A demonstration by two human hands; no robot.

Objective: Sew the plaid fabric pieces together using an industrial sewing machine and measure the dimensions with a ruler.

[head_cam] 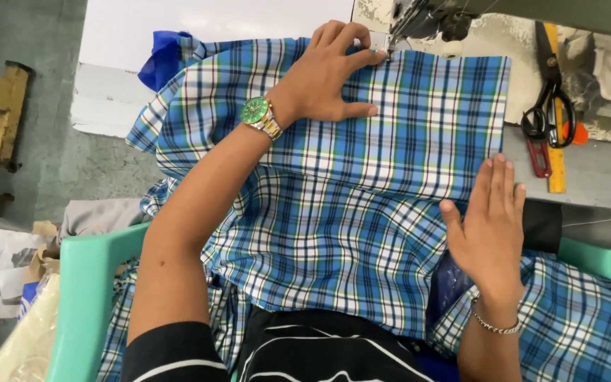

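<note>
The left hand (327, 74) lies flat and open on a blue, white and black checked cloth (362, 212), palm down, with its fingers stretched toward the foot of a sewing machine (419, 18) at the top of the view; the fingertips press the cloth right beside the metal foot, and the thumb points out to the side along the fabric. A watch with a green face (257, 113) sits on that wrist. The right hand (488, 226) is also open and flat, fingers together and pointing up, resting on the lower right edge of the same cloth where it folds over the table's front. Neither hand grips anything; both only press the fabric down. A thin silver bracelet (493, 325) circles the right wrist. The cloth spreads across the grey table (595, 180) from the machine down into the person's lap, and more of it hangs at both sides over a pale green plastic chair (83, 283). Whether the needle is in the cloth cannot be told, since the fingers and the machine head hide that spot. To the right of the cloth, well clear of both hands, a pair of black scissors (549, 99) lies on the table over a yellow ruler (555, 163), with a small red tool (537, 157) just beside them. A scrap of plain blue fabric (160, 56) pokes out at the cloth's upper left corner.
</note>
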